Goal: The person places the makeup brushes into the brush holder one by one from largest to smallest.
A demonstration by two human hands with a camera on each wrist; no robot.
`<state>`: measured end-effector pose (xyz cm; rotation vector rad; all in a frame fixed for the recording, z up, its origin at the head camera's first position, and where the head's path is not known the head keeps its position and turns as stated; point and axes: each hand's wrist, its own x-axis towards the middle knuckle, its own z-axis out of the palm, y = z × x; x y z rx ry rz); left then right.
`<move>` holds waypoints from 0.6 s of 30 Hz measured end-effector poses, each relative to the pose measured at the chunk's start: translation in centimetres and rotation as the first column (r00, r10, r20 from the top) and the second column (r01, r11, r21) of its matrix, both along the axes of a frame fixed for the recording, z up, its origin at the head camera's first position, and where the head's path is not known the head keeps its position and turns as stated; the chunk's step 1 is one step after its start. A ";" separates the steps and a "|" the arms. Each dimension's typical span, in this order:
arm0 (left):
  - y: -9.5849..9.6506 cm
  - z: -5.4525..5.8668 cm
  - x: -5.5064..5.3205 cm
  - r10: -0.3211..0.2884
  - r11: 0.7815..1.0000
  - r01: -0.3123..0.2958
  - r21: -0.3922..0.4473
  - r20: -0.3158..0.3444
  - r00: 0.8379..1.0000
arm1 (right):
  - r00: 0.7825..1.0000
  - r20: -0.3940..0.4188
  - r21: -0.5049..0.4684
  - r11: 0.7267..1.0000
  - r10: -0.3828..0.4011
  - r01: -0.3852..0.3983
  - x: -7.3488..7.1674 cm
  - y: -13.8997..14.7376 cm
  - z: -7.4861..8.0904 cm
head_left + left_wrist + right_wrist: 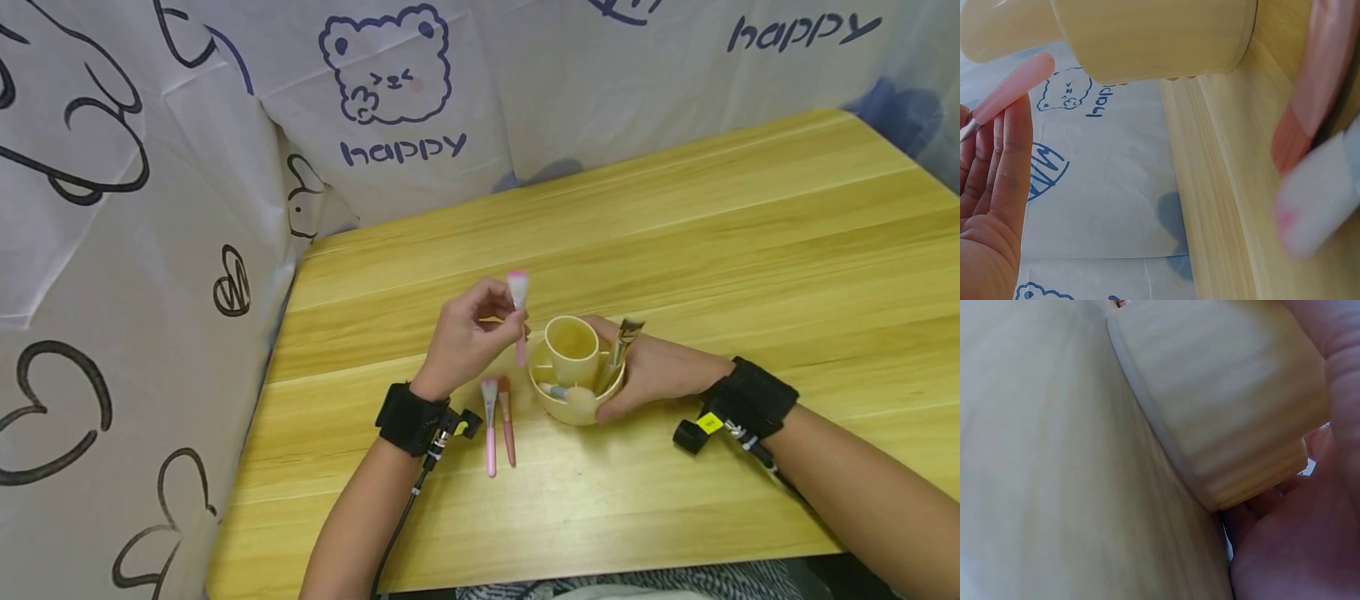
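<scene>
My left hand (480, 329) pinches a pink-handled makeup brush (517, 292), its white, pink-tipped bristles pointing up, just left of a pale yellow brush holder (572, 410). In the left wrist view the rounded handle end (1029, 75) sticks out past the fingers. My right hand (660, 371) grips the holder from its right side, thumb at the front and fingers behind, partly hidden. That holder is round, with a raised middle cup (573, 354) and side compartments. A brush with a gold ferrule (622, 342) leans in the right compartment; another brush (557, 391) lies in the front one.
Two more brushes lie side by side on the wooden table (675, 517) in front of the left hand: one pink with white bristles (491, 433), one with a reddish head (507, 421). A printed white cloth (420, 183) hangs behind and along the left edge.
</scene>
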<state>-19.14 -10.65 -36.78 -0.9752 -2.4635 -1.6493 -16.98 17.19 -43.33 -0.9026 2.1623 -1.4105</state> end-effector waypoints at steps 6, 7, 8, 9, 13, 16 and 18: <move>0.1 0.0 0.0 -0.002 1.000 0.002 -0.008 -0.007 1.000 | 0.998 -0.063 0.008 1.000 -0.002 0.003 -0.1 0.1 0.0; 0.1 0.0 0.0 -0.003 1.000 0.003 -0.007 -0.006 1.000 | 0.998 -0.065 0.007 1.000 -0.002 0.003 -0.1 0.1 0.0; 0.1 -0.1 0.0 -0.003 1.000 0.003 -0.007 -0.006 1.000 | 0.998 -0.068 0.006 1.000 0.000 0.000 -0.1 0.1 0.0; 0.1 -0.1 0.0 -0.003 1.000 0.003 -0.007 -0.006 1.000 | 0.998 -0.066 0.006 1.000 0.001 0.000 -0.1 0.2 0.0; 0.1 -0.2 0.0 -0.005 1.000 0.005 -0.008 -0.002 1.000 | 0.999 -0.050 0.011 1.000 0.007 -0.007 -0.1 0.1 0.0; 0.1 -0.2 0.0 -0.005 1.000 0.005 -0.011 0.000 1.000 | 1.000 -0.021 0.011 1.000 0.009 -0.009 0.0 0.1 0.0; 0.1 -0.2 0.0 -0.006 1.000 0.006 -0.014 -0.001 1.000 | 1.000 -0.005 0.015 1.000 0.009 -0.008 -0.1 0.2 0.1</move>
